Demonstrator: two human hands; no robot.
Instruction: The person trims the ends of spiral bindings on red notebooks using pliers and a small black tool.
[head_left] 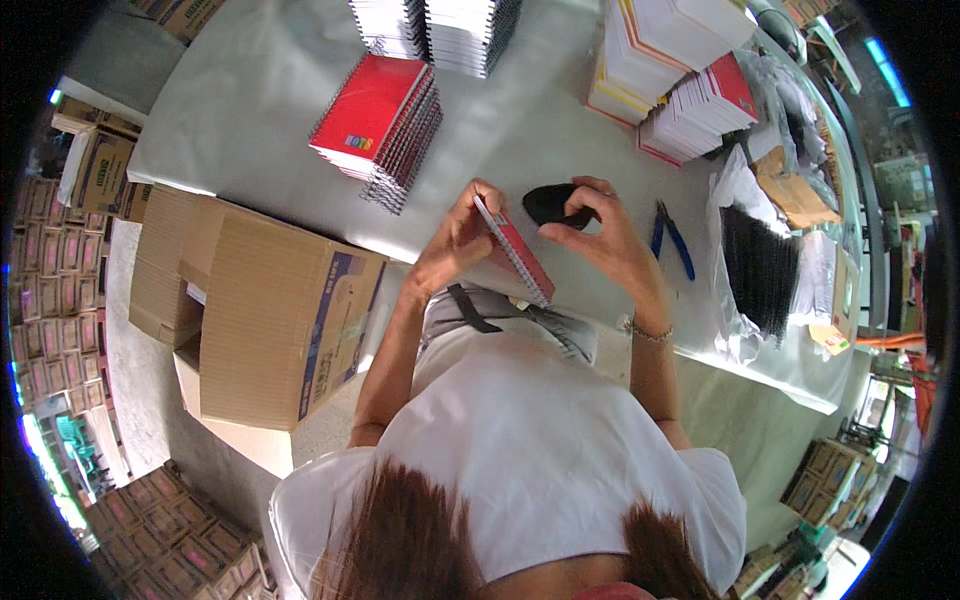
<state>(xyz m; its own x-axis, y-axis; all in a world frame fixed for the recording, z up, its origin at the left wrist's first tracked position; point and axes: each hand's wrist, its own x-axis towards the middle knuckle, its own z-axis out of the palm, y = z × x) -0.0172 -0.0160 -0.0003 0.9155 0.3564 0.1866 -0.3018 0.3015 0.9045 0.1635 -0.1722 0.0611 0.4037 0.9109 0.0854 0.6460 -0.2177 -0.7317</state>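
My left hand is closed around a small red spiral-bound notebook, tilted on edge above the table's near side with its wire coil along one edge. Just to the right, my right hand grips a black rounded object, shaped somewhat like a computer mouse; its exact kind does not show. The object is apart from the notebook. Beyond my left hand stands a stack of red spiral notebooks. Blue-handled pliers lie on the table to the right of my right hand.
Stacks of white-paged spiral notebooks and unbound page blocks stand at the back. On the right lie black binding coils in clear plastic. An open cardboard box sits left, against the grey table's near edge.
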